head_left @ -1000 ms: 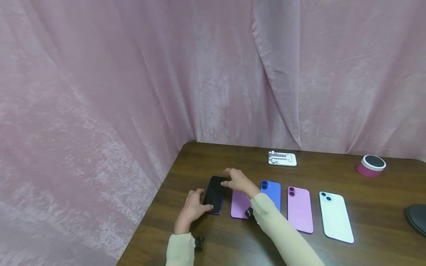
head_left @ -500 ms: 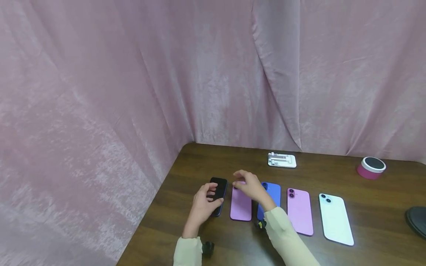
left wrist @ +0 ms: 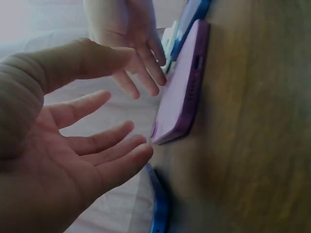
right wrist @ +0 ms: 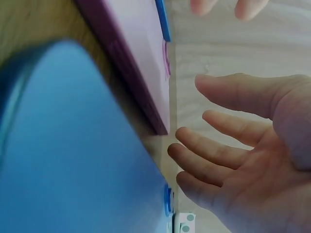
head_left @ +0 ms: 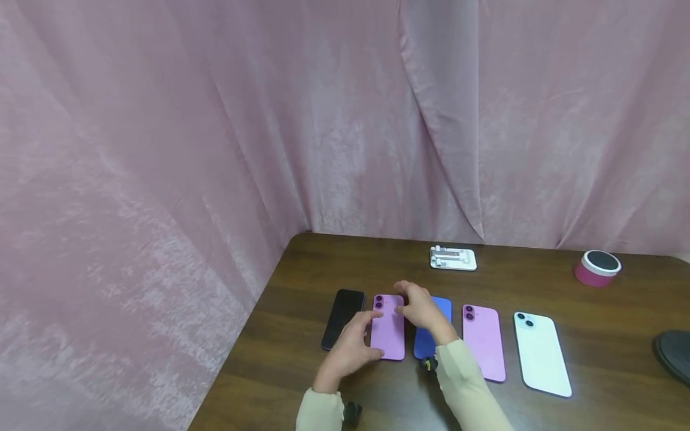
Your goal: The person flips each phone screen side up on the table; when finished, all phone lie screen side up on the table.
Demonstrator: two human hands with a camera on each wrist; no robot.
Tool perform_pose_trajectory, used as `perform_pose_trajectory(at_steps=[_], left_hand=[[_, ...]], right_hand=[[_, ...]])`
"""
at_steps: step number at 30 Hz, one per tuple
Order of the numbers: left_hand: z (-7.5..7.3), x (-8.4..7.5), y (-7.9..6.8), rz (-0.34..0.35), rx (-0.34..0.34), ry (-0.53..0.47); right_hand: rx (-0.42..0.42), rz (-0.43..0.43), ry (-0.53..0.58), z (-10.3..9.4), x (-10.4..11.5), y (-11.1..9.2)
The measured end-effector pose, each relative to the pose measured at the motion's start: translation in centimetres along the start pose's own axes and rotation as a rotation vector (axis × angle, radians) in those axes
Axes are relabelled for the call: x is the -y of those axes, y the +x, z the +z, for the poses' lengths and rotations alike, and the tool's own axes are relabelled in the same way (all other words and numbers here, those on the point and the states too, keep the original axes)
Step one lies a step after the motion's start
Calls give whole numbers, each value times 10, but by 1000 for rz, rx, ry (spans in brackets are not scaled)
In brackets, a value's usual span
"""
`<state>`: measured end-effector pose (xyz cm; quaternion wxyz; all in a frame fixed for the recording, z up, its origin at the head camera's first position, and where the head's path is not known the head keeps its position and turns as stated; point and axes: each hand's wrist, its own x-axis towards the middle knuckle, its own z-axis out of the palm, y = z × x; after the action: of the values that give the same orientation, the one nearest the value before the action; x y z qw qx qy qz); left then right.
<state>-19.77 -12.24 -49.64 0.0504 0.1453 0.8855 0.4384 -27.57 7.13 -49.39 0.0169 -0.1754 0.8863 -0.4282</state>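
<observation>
A light purple phone (head_left: 389, 335) lies back up on the wooden table, its two camera lenses at the far left corner. Over its left edge my left hand (head_left: 351, 346) hovers with thumb and fingers spread. My right hand (head_left: 423, 308) is at its far right side, fingers relaxed and partly covering a blue phone (head_left: 424, 342). Both wrist views show the purple phone (left wrist: 180, 92) flat on the table and the palms of my hands with nothing in them. To the left lies a phone with its black screen up (head_left: 342, 314).
Farther right lie a second light purple phone (head_left: 484, 344) and a white phone (head_left: 542, 353). A white folding stand (head_left: 453, 258) and a pink and white round box (head_left: 597, 269) are at the back. A dark round base (head_left: 674, 353) sits at the right edge.
Both hands have left the black-screened phone and moved right to the light purple phone beside it. The black-screened phone ends up slightly tilted on the table.
</observation>
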Motion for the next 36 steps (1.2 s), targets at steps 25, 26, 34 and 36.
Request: perform_pose_trajectory(at_steps=[25,26,34,36], left_hand=[[18,-8,-1,-69,14,209],[19,-8,-1,-70,10,213],[19,-6,-1,-25,-18,236],[19,-5,-1,-9,-20,236]], right_hand=[[50,-20,-144,7,-2,2],[46,-19,-128,7,-1,2],[26,36,76,1,-1,2],[12,56,119,-1,-2,3]])
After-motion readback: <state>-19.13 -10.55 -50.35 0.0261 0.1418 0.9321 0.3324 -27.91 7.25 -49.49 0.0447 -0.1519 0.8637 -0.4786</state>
